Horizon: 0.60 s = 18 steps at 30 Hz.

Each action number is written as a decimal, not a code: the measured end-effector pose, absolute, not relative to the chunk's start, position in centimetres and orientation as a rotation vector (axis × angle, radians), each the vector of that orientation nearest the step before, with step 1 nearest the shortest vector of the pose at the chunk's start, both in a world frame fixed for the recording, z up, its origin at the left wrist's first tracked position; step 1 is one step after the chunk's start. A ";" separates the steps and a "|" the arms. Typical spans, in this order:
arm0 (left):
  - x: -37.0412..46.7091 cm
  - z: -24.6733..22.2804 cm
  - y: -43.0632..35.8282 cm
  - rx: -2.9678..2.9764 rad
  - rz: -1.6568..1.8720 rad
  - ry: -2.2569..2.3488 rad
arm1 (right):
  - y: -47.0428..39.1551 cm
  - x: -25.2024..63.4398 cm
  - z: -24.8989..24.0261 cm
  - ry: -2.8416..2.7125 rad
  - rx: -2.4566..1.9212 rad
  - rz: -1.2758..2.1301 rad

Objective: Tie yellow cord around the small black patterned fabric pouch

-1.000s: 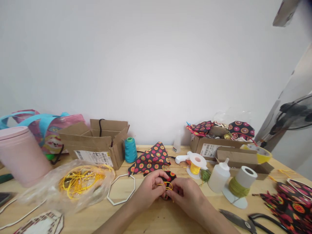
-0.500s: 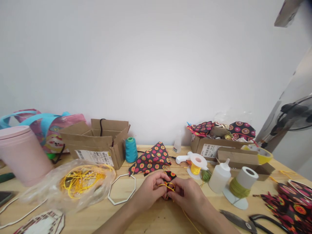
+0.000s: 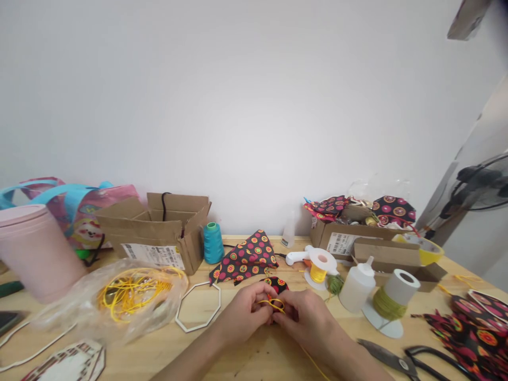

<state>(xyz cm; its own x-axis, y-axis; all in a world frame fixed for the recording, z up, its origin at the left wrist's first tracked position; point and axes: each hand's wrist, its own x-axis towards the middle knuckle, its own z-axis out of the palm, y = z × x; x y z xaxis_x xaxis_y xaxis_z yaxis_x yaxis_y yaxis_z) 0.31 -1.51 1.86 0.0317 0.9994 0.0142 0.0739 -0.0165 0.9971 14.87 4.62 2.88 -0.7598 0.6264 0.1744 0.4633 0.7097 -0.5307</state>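
My left hand and my right hand meet over the table, fingers closed in pinches. Between them runs a thin yellow cord bent into a small loop, and its tail trails down below my right hand. Behind and under the fingertips sits a dark piece of patterned fabric, mostly covered by my hands. A larger cut of the same patterned fabric lies flat just beyond. To the left of my left hand is a white octagonal frame.
Left: a plastic bag of yellow cords, an open cardboard box, a teal thread cone and a pink tumbler. Right: a yellow cord spool, a white squeeze bottle, a green cord spool and black-handled scissors.
Both hands stay in nearly the same place. The yellow loop between the fingertips has flattened slightly, and the fingers have shifted only a little.
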 end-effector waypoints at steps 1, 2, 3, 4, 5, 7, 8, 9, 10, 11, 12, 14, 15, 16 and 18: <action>0.3 1.8 -1.5 1.313 1.147 1.253 | 4.6 14.9 3.0 -2.598 -0.843 0.650; 0.3 1.8 -1.6 1.336 1.132 1.278 | 4.6 15.0 3.0 -2.624 -0.826 0.635; 0.3 1.8 -1.6 1.358 1.115 1.304 | 4.5 15.1 3.1 -2.652 -0.800 0.621; 0.3 1.8 -1.7 1.378 1.100 1.333 | 4.5 15.2 3.2 -2.680 -0.769 0.606; 0.3 1.8 -1.7 1.392 1.086 1.362 | 4.4 15.2 3.2 -2.705 -0.742 0.589; 0.3 1.8 -1.8 1.405 1.072 1.405 | 4.3 15.3 3.3 -2.750 -0.715 0.541; 0.4 1.8 -1.9 1.407 1.069 1.415 | 4.3 15.3 3.3 -2.768 -0.718 0.508; 0.4 1.8 -1.9 1.409 1.069 1.419 | 4.2 15.3 3.4 -2.786 -0.726 0.476; 0.4 1.8 -1.9 1.411 1.070 1.417 | 4.2 15.3 3.4 -2.800 -0.733 0.449; 0.4 1.8 -1.9 1.412 1.073 1.411 | 4.2 15.3 3.4 -2.811 -0.739 0.427; 0.4 1.8 -1.9 1.413 1.078 1.404 | 4.1 15.3 3.4 -2.816 -0.743 0.412; 0.4 1.8 -1.9 1.408 1.090 1.392 | 4.2 15.3 3.4 -2.816 -0.748 0.402; 0.4 1.8 -1.9 1.403 1.095 1.388 | 4.2 15.2 3.4 -2.812 -0.746 0.406; 0.4 1.9 -1.9 1.399 1.097 1.385 | 4.2 15.3 3.4 -2.805 -0.744 0.413; 0.4 2.0 -1.8 1.394 1.095 1.380 | 4.2 15.3 3.4 -2.796 -0.735 0.440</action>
